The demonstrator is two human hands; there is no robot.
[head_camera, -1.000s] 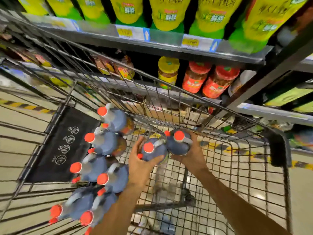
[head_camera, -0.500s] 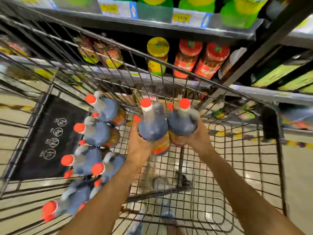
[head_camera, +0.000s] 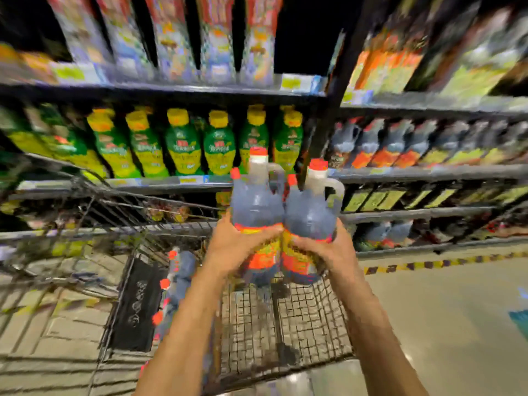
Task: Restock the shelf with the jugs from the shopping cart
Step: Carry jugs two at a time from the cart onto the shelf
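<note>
The left hand [head_camera: 237, 247] grips one dark, red-capped plastic jug [head_camera: 255, 204] round its labelled waist; the right hand [head_camera: 328, 252] grips a second identical jug [head_camera: 310, 215]. Both are upright, sides touching, above the wire shopping cart [head_camera: 285, 324], probably to steady the pair. Likely destination: the grey metal shelf [head_camera: 428, 171] beyond, right, carrying matching jugs [head_camera: 394, 141]

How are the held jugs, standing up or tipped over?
Upright: left jug and right jug show red caps on top, gripped by left hand and right hand.
</note>
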